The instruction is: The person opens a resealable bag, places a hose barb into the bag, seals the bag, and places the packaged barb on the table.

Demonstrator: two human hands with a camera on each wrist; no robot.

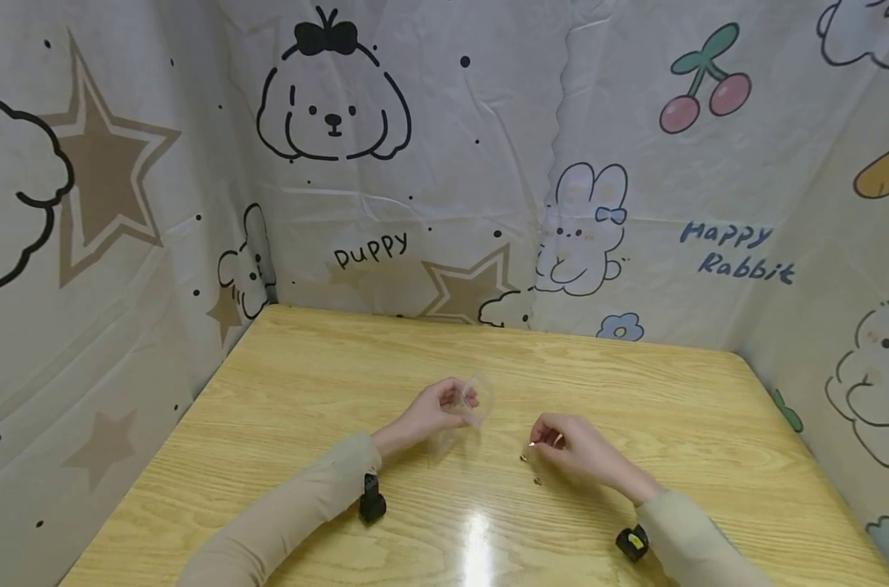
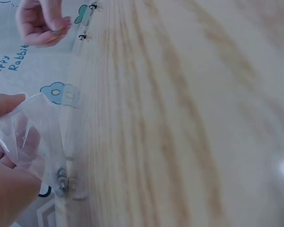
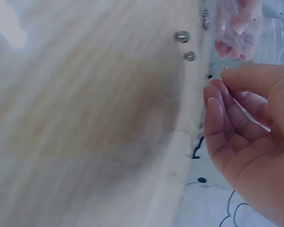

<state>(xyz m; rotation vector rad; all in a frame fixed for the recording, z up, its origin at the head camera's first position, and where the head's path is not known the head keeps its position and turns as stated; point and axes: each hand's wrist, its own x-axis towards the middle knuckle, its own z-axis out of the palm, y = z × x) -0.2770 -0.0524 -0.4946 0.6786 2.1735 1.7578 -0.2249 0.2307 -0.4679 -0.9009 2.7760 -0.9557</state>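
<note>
My left hand (image 1: 435,409) holds a clear plastic bag (image 2: 42,127) by its upper part, thumb on one side and fingers on the other. Small shiny metal pieces (image 2: 62,179) lie in the bag's bottom corner, low over the tabletop. To the right, my right hand (image 1: 578,447) pinches a tiny shiny metal piece (image 1: 532,444) between thumb and fingertips, and only its tip shows. Two similar small metal pieces lie on the table just left of this hand, one rounded piece (image 3: 181,36) and another (image 3: 189,56) close beside it.
Both hands work above a light wood-grain table (image 1: 327,359). A printed cloth (image 1: 444,187) with cartoon animals and stars hangs around its back and sides. A black wrist camera (image 1: 372,501) hangs at the left cuff, another camera (image 1: 632,543) at the right.
</note>
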